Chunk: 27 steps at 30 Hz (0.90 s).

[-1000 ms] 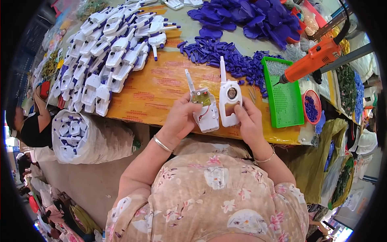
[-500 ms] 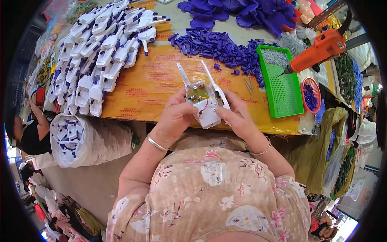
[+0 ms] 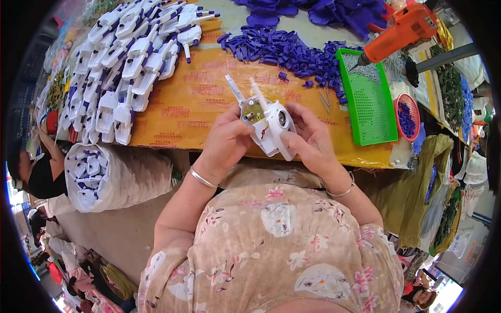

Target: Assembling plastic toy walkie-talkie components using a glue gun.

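Observation:
My left hand [image 3: 222, 142] grips an open white plastic toy housing half [image 3: 267, 144] with a long narrow neck, near the table's front edge. Inside it lies a circuit board [image 3: 252, 111] with red and yellow wires. The other white half [image 3: 273, 119], carrying a dark round part like a small speaker, is held by my right hand [image 3: 314, 141], thumb in front and fingers behind. The two halves are tilted close together at an angle, their necks apart at the top. Their lower edges partly overlap, so whether they touch is unclear.
Assembled white-and-purple toys [image 3: 117, 68] are heaped at left, above a full sack [image 3: 130, 180]. Small purple parts [image 3: 292, 55] lie behind my hands. To the right are a green tray [image 3: 373, 115] of screws, a red basket [image 3: 408, 117] and a hanging orange electric screwdriver [image 3: 402, 32].
My right hand has turned its half over and inward, so the round dark part now faces up beside the circuit board. The orange screwdriver has swung up and left.

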### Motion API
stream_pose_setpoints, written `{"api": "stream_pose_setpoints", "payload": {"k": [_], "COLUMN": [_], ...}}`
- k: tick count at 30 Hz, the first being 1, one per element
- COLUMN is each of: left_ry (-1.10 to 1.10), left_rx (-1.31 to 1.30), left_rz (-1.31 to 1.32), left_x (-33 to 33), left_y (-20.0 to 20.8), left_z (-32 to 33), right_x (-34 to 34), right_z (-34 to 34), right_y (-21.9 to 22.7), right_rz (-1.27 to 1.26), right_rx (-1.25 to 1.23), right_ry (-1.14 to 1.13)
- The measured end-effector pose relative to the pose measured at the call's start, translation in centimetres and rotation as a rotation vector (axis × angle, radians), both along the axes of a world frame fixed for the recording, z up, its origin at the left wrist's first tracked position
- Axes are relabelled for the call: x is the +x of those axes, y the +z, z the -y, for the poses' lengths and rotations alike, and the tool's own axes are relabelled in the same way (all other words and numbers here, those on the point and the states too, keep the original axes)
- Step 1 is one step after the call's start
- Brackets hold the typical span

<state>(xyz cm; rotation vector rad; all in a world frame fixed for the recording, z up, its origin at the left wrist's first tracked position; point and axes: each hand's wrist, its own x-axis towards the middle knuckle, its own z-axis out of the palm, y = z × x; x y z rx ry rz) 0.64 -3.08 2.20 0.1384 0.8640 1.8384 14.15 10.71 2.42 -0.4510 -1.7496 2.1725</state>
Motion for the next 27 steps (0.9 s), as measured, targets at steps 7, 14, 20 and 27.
{"api": "stream_pose_setpoints", "payload": {"k": [7, 14, 20, 27], "left_ry": [0.000, -0.013, 0.010, 0.008], "left_rx": [0.002, -0.008, -0.039, -0.014], "left_rz": [-0.039, -0.024, -0.037, -0.001], "left_x": [0.0, -0.1, -0.2, -0.1], "left_y": [-0.2, -0.1, 0.0, -0.3], "left_z": [0.0, -0.1, 0.0, 0.2], "right_x": [0.0, 0.0, 0.0, 0.0], "right_z": [-0.4, 0.3, 0.2, 0.2], "right_y": [0.0, -0.3, -0.1, 0.0], "right_rz": [0.150, 0.045, 0.011, -0.023], "right_rx": [0.407, 0.167, 0.204, 0.064], "right_ry": [0.116, -0.005, -0.055, -0.070]}}
